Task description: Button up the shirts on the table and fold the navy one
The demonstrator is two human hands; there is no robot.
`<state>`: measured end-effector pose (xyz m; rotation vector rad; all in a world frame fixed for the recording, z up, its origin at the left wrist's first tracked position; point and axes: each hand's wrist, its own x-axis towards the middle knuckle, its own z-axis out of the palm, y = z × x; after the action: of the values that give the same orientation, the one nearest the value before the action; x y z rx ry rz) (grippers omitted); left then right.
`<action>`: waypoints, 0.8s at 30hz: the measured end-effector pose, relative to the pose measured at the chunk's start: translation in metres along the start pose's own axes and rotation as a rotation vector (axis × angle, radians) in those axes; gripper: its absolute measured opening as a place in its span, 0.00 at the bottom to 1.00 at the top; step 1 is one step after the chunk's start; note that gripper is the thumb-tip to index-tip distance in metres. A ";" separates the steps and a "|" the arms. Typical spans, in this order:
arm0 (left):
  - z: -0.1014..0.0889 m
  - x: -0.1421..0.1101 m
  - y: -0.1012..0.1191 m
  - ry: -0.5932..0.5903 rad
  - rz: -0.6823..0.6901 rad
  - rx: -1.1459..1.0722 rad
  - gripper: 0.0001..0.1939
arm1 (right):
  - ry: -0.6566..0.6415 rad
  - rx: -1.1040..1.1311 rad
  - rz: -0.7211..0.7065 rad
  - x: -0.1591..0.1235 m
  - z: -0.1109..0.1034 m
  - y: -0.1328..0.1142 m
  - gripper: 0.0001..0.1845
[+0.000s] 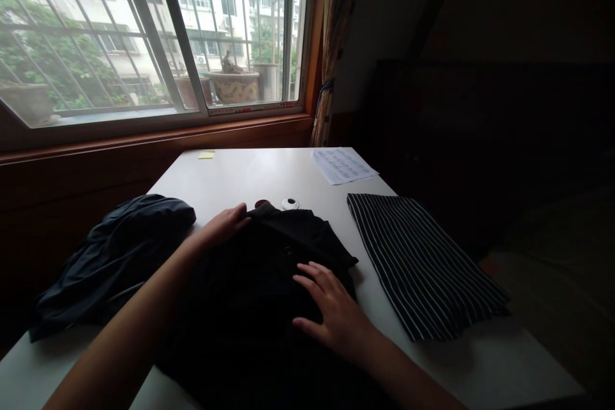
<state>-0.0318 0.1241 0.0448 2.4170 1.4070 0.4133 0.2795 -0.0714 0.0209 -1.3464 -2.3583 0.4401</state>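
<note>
A black garment point(250, 307) lies spread over the middle of the white table, its near end running out of view. At its far left corner my left hand point(229, 223) has its fingers closed on the cloth. My right hand point(329, 307) rests over the right half of the garment with fingers spread, holding nothing. Dark folds make the garment's exact kind hard to make out. Just past its far edge lie a white round object with a dark centre point(290, 204) and a partly covered brown round thing point(261, 203).
On the left lies a crumpled dark blue garment point(120, 250). A striped, folded cloth point(427, 262) lies to the right. Printed sheets point(342, 165) and a yellow sticky note point(206, 155) are at the far end of the white table point(259, 170), below a barred window point(192, 32).
</note>
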 end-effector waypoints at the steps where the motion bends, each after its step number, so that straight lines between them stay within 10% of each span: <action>1: -0.007 0.002 -0.002 0.054 -0.033 -0.045 0.13 | 0.003 0.002 0.010 -0.012 -0.003 0.001 0.38; 8: -0.050 0.015 -0.012 0.558 -0.260 -0.398 0.16 | 0.090 0.014 0.179 -0.066 0.015 0.007 0.40; 14: -0.066 0.018 0.001 0.712 -0.334 -0.541 0.15 | 0.044 0.248 0.237 -0.061 0.021 0.000 0.33; 19: -0.088 0.012 0.020 0.823 -0.310 -0.617 0.15 | -0.017 0.282 0.279 -0.040 -0.014 0.000 0.21; 24: -0.121 -0.001 0.021 0.934 -0.273 -0.668 0.16 | 0.201 0.170 0.293 -0.019 -0.070 0.017 0.12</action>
<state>-0.0638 0.1280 0.1636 1.4706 1.5128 1.7529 0.3347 -0.0740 0.0714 -1.5796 -1.9243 0.5474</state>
